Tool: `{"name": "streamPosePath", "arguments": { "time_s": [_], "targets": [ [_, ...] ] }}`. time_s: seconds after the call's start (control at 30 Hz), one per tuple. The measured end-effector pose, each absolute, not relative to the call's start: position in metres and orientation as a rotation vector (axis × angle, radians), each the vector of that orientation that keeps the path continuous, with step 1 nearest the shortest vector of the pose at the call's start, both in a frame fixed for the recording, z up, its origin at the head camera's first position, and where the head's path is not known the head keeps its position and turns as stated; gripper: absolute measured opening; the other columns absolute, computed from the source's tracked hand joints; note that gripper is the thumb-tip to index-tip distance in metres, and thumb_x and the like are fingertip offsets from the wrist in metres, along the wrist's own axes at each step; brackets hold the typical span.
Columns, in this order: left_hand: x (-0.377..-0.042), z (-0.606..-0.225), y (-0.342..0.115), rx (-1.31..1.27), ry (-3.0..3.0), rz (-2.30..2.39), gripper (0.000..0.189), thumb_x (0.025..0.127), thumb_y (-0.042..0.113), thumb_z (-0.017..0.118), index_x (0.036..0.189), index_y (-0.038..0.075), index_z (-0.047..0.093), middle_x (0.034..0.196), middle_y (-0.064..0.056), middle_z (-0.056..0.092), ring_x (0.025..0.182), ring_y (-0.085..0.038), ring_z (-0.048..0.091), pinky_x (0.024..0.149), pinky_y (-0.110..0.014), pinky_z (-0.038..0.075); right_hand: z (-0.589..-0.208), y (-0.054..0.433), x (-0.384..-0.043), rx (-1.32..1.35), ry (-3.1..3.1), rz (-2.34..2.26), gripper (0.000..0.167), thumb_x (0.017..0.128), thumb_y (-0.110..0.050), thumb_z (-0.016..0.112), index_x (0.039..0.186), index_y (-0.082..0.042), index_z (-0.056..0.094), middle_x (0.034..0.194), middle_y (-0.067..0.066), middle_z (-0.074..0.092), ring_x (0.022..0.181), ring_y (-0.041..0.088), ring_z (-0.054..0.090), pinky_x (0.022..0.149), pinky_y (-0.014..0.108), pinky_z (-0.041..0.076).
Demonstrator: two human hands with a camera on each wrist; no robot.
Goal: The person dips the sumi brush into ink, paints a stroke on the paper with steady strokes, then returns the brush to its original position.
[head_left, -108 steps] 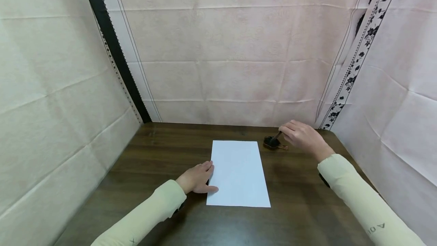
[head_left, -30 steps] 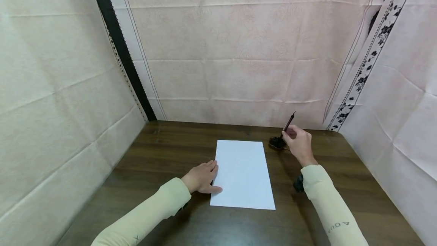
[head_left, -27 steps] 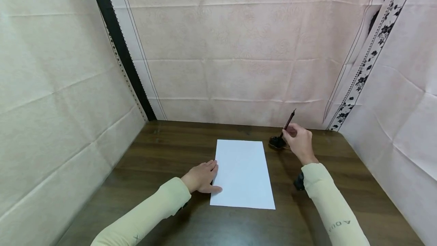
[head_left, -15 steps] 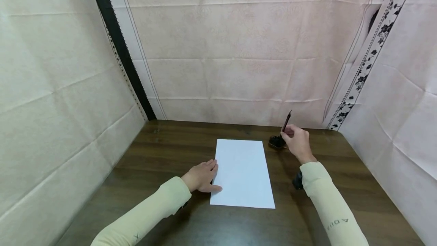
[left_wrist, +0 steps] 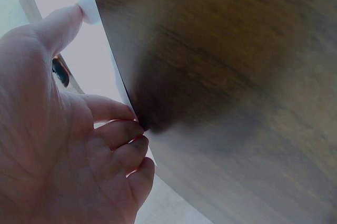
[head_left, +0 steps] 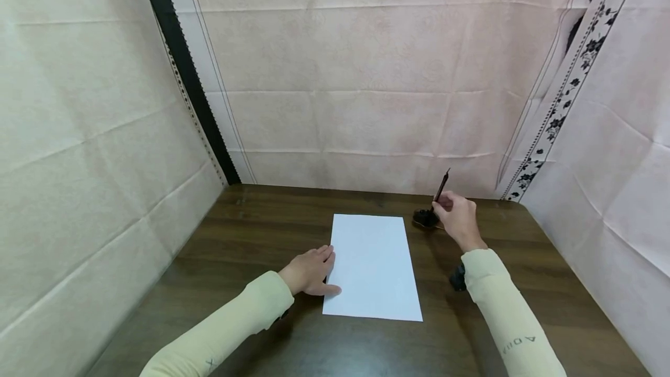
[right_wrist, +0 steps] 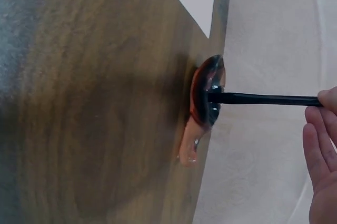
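Nearest are the pale left sleeve (head_left: 225,324) and right sleeve (head_left: 515,319), both crossing the front of the wood-grained counter (head_left: 209,295). A dark object (head_left: 458,278), too small to make out, sits on the underside of the right wrist.

Past the left cuff, the left hand (head_left: 309,272) lies at the left edge of a white paper sheet (head_left: 374,269). Its thumb is spread away from the fingers and reaches onto the sheet; the fingers lie close together, fingertips at the edge, gripping nothing. This hand covers part of that edge. The paper lies flat, mid-counter, long side running away from the person.

Farther off and to the right, the right hand (head_left: 456,219) pinches a slender dark brush (head_left: 442,185) between thumb and fingers. The brush leans slightly, its lower end in a small dish (right_wrist: 197,100) with a glossy dark interior and a reddish-brown handle. The dish stands just beyond the paper's right edge, partly hidden by the right hand in the head view.

Behind the counter hangs a creased pale cloth (head_left: 340,74), with a black strip (head_left: 183,68) at its left and a floral border (head_left: 581,68) at its right.
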State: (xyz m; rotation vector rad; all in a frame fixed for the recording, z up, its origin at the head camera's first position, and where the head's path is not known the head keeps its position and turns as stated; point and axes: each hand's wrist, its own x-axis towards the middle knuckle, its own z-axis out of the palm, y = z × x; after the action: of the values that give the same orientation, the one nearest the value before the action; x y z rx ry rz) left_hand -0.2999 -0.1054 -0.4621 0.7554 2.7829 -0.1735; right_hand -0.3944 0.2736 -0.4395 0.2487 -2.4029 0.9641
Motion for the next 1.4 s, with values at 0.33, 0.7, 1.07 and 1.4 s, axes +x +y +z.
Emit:
{"name": "streamPosePath", "arguments": {
  "time_s": [0.33,0.7,1.07,1.4],
  "targets": [
    [-0.299,-0.462,-0.105,0.749,2.781,-0.162,0.092,0.097,0.067,0.061,0.163,0.007,0.038,0.174,-0.010,0.034,0.163,-0.026,0.031,0.132,-0.040,0.030,-0.440,0.275,-0.393,0.254,-2.448,0.958,0.018,0.102,-0.012,0.070,0.115,0.001,0.073,0.110,0.022,0.078,0.103,0.038,0.075,0.091,0.056,0.060],
    [-0.300,-0.463,-0.105,0.758,2.784,-0.158,0.092,0.097,0.066,0.061,0.163,0.006,0.039,0.173,-0.011,0.034,0.162,-0.026,0.031,0.132,-0.040,0.030,-0.424,0.275,-0.394,0.305,-2.378,0.899,0.016,0.101,-0.010,0.071,0.110,0.003,0.074,0.105,0.024,0.079,0.098,0.040,0.077,0.087,0.056,0.061],
    [-0.299,-0.462,-0.104,0.759,2.778,-0.179,0.092,0.097,0.068,0.059,0.163,0.007,0.038,0.174,-0.011,0.033,0.163,-0.026,0.030,0.132,-0.040,0.030,-0.418,0.281,-0.393,0.275,-2.400,0.877,0.016,0.102,-0.010,0.069,0.111,0.003,0.073,0.108,0.025,0.078,0.101,0.041,0.076,0.088,0.056,0.061],
    [-0.302,-0.463,-0.104,0.755,2.776,-0.178,0.092,0.098,0.067,0.059,0.164,0.008,0.038,0.174,-0.010,0.032,0.163,-0.026,0.030,0.132,-0.041,0.030,-0.420,0.287,-0.393,0.281,-2.354,0.864,0.013,0.099,-0.008,0.072,0.107,0.003,0.073,0.104,0.025,0.079,0.097,0.042,0.077,0.086,0.055,0.061]
  ]
}}
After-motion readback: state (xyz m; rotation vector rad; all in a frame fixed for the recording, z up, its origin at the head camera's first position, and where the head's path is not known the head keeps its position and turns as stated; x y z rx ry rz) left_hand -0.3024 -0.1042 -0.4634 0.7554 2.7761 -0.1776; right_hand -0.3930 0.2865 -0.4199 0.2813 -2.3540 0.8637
